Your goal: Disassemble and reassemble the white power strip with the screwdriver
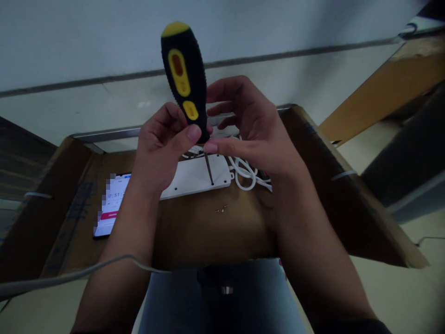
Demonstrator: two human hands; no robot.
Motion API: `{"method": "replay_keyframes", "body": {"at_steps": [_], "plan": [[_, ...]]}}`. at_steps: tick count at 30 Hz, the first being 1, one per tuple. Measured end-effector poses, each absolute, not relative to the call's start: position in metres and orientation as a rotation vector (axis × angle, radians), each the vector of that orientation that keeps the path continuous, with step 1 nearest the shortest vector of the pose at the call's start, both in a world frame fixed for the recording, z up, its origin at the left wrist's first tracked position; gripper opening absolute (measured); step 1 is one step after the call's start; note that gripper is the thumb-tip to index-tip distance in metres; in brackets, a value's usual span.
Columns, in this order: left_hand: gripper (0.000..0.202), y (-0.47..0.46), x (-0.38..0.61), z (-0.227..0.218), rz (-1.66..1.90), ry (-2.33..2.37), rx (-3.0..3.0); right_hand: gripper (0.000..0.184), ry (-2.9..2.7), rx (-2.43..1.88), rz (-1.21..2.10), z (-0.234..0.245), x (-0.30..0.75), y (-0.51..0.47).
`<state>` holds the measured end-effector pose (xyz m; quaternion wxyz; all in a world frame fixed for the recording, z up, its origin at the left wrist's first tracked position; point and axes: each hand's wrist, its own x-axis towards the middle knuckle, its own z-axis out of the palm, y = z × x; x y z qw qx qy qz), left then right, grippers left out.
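Observation:
A black and yellow screwdriver stands nearly upright, its thin shaft reaching down to a screw hole near the front edge of a white power strip. My left hand pinches the lower end of the handle between thumb and fingers. To the right of the handle, my right hand has its fingers spread and curved, with the thumb tip close to the handle's base; whether it touches is unclear. The strip lies with its screw-holed face up, its left end hidden behind my left hand. Several small screws lie in front of it.
A white cable is coiled at the strip's right end. A phone showing a timer lies left, partly behind my left forearm. Everything rests on a cardboard surface with raised side flaps. A grey cord crosses at front left.

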<state>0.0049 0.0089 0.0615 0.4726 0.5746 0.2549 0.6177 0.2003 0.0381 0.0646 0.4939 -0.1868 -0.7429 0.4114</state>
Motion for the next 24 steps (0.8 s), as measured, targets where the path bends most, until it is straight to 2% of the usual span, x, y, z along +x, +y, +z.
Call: {"method": "replay_keyframes", "body": {"at_steps": [3, 8, 11, 17, 20, 24], "plan": [[0.036, 0.008, 0.004, 0.060, 1.493, 0.623, 1.474, 0.070, -1.885, -0.339, 0.966, 0.065, 0.189, 0.034], [0.025, 0.002, 0.003, 0.059, 1.396, 0.637, 1.531, 0.062, -1.851, -0.263, 0.872, 0.059, 0.177, 0.034], [0.034, 0.000, 0.004, 0.062, 1.353, 0.655, 1.510, 0.058, -1.819, -0.295, 0.871, 0.058, 0.180, 0.037], [0.055, 0.000, 0.006, 0.068, 1.285, 0.714, 1.436, 0.062, -1.760, -0.390, 0.849, 0.056, 0.185, 0.040], [0.048, 0.003, 0.005, 0.067, 1.351, 0.708, 1.440, 0.067, -1.761, -0.476, 0.842, 0.055, 0.185, 0.042], [0.027, 0.005, 0.002, 0.065, 1.441, 0.707, 1.433, 0.074, -1.762, -0.569, 0.865, 0.056, 0.190, 0.044]]}}
